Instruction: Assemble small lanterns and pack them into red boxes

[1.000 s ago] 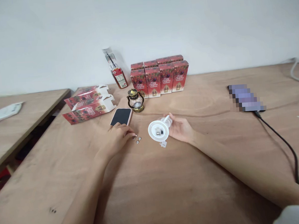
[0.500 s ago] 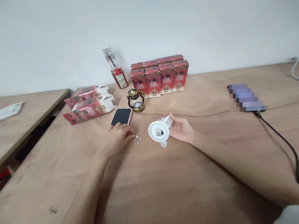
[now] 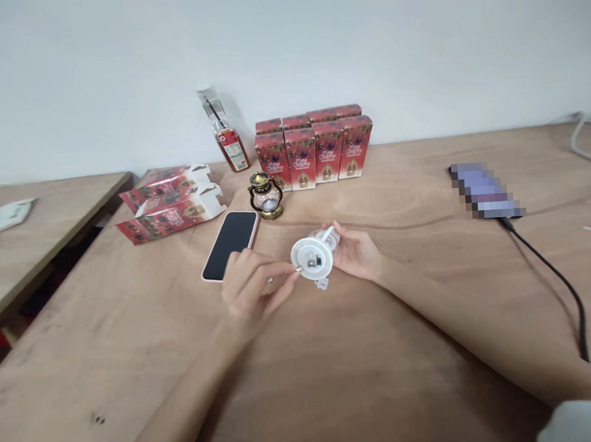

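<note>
My right hand (image 3: 356, 252) grips a small white lantern (image 3: 314, 256) on its side, round base turned toward me, with a metal battery slot showing inside. My left hand (image 3: 252, 287) is closed in a pinch on a tiny button cell battery (image 3: 298, 269), held right at the left rim of that base. A small white cover piece (image 3: 322, 284) lies on the table just below the base. A phone (image 3: 231, 243) with a pink case lies face up just beyond my left hand.
A finished gold and black mini lantern (image 3: 265, 196) stands behind the phone. Several red boxes (image 3: 314, 148) line the wall, beside a red bottle (image 3: 226, 142). Flat red cartons (image 3: 169, 205) lie at left. A black cable (image 3: 557, 278) runs along the right. A second table (image 3: 36, 230) adjoins left.
My left hand left the loose button cells on the table, lifted one in a pinch and carried it right to the lantern base. The view shifted slightly.
</note>
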